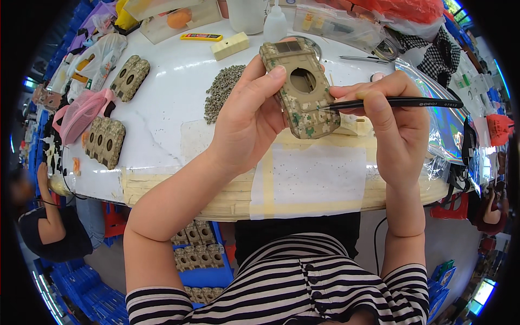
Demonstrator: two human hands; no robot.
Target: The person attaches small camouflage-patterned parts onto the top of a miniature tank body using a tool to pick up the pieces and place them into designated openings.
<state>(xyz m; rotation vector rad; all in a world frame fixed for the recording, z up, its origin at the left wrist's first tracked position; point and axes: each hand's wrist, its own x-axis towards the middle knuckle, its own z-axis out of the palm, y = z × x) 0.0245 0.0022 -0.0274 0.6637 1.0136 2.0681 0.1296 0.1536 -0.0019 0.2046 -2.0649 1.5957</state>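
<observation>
My left hand (pixel 252 105) is closed around a camouflage-painted plastic hull (pixel 295 111), a boxy part like a toy tank body with a round hole in its top. It is held tilted above the table, its dark grille at the far end. In my right hand (pixel 398 116) is a pair of black tweezers (pixel 417 102), pinched between thumb and fingers. Their fine tip points left and reaches the hull's near right part, below the round hole. Whether the tip grips a tiny piece is too small to tell. A pile of small grey parts (pixel 221 89) lies just left of my left hand.
More camouflage hulls (pixel 105 142) stand on the table's left side, others in a blue crate (pixel 211 277) below the edge. A white sheet (pixel 309 187) with tiny specks is taped in front of me. Behind sit a white squeeze bottle (pixel 275 24) and a yellow cutter (pixel 201 37).
</observation>
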